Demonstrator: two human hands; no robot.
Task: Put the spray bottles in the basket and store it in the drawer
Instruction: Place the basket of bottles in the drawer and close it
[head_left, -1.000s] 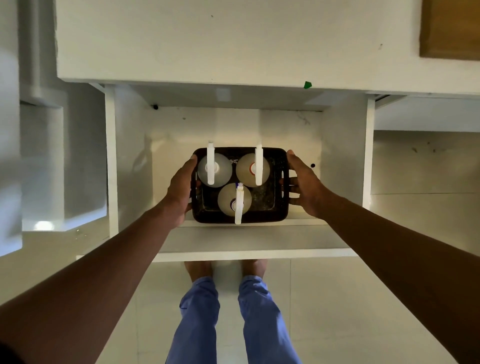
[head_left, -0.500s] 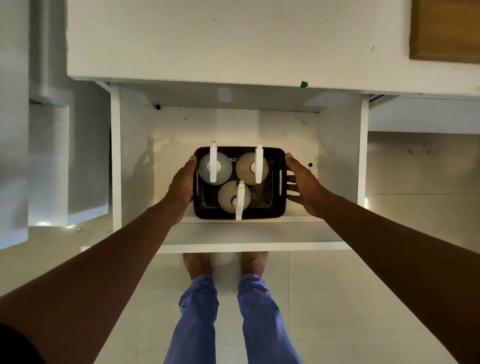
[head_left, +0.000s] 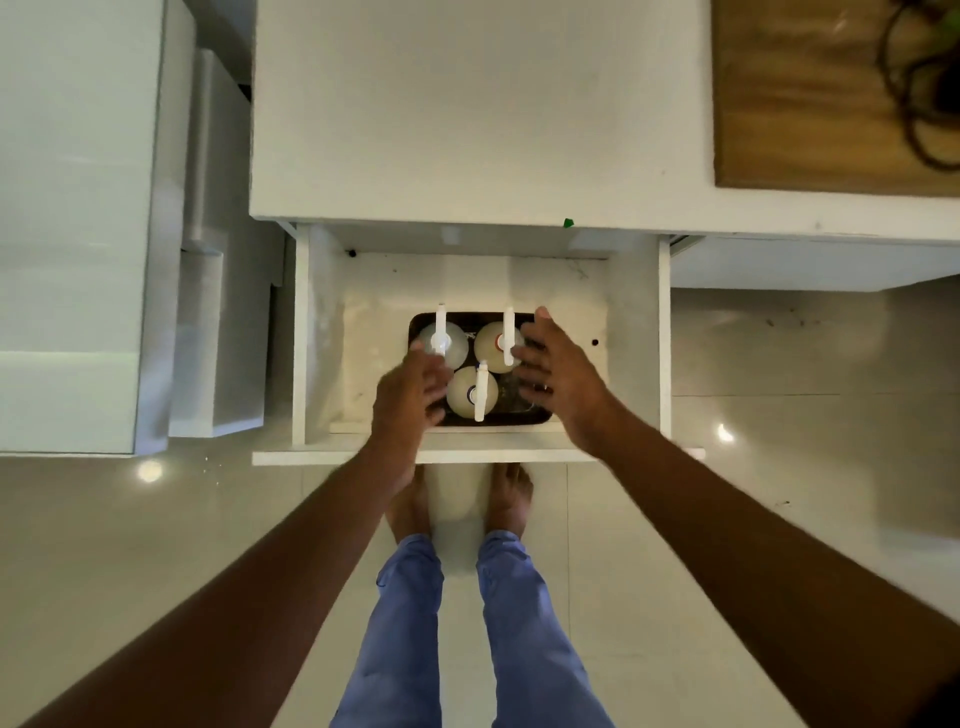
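A dark basket (head_left: 470, 318) rests on the floor of the open white drawer (head_left: 322, 332), near its front. Three pale spray bottles with white nozzles stand inside it: one at the back left (head_left: 453, 340), one at the back right (head_left: 491, 340) and one in front (head_left: 467, 397). My left hand (head_left: 410, 389) hovers blurred over the basket's left side, fingers spread, holding nothing. My right hand (head_left: 558, 371) is over the basket's right side, fingers apart, also free of it. Both hands hide the basket's side walls.
A white countertop (head_left: 467, 104) overhangs the drawer's back. A wooden board (head_left: 805, 93) with a dark cord lies at the upper right. White cabinet units (head_left: 78, 208) stand at the left. My bare feet (head_left: 511, 499) stand on the tiled floor just before the drawer front (head_left: 467, 456).
Both hands have let go of the basket's sides and lifted up over it. The basket stays in the drawer. The camera has risen and shows more countertop.
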